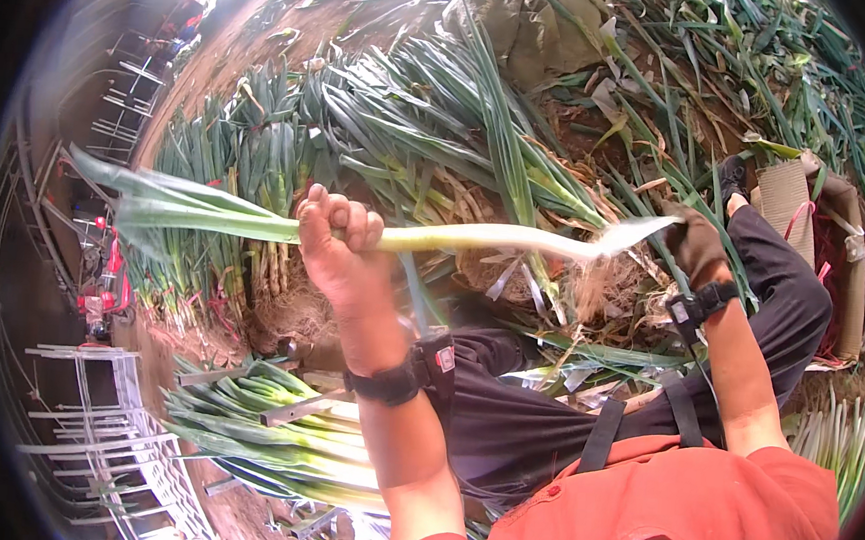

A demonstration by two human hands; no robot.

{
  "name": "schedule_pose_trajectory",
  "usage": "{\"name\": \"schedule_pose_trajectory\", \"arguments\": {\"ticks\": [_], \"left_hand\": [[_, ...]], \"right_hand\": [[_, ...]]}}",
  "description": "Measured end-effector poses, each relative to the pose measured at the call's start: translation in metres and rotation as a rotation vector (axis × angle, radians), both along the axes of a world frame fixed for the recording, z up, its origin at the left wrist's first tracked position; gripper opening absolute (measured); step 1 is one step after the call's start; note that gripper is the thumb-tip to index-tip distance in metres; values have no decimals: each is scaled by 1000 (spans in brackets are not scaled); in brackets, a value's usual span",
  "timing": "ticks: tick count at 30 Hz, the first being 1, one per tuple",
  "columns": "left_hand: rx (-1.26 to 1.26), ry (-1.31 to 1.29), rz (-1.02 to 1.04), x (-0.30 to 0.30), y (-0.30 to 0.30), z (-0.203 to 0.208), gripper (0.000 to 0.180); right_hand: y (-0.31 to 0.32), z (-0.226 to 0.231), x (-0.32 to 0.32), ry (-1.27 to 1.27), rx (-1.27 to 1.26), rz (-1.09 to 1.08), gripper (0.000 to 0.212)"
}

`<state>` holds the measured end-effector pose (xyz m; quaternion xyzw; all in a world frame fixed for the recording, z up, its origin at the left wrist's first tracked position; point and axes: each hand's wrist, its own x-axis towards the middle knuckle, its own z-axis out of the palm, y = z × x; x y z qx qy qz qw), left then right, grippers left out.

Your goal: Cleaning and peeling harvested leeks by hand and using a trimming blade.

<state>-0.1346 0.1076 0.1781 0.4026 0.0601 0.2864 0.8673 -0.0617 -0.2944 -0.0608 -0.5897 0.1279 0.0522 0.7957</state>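
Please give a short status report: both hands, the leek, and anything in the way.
Left hand fisted around leek mid-stalk, held level. Right hand, gloved, at the root end, pulling an outer leaf. Nothing blocking; leek piles around.

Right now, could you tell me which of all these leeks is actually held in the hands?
The single leek lifted crosswise: the left hand grips its pale stalk, the right hand is at its root end. All others lie in heaps on the ground.
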Motion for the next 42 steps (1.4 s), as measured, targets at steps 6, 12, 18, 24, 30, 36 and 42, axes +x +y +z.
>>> {"name": "schedule_pose_trajectory", "arguments": {"ticks": [6, 12, 18, 24, 30, 36, 42], "left_hand": [[6, 54, 158, -4, 7, 2, 14], [65, 128, 71, 16, -18, -11, 15], [157, 167, -18, 26, -50, -14, 15], [23, 166, 212, 20, -28, 5, 10], [-77, 216, 248, 19, -8, 1, 10], [-126, 258, 290, 11, 21, -1, 17], [-40, 393, 316, 22, -27, -2, 16]], "right_hand": [[-86, -32, -20, 581, -331, -35, 21], [99, 135, -10, -105, -594, 522, 75], [233, 193, -34, -643, -684, 728, 43], [171, 113, -58, -422, -949, 804, 17], [126, 126, -92, -30, -288, 844, 26], [61, 78, -109, -261, -742, 826, 36], [38, 4, -82, -208, -1274, 719, 24]]}}
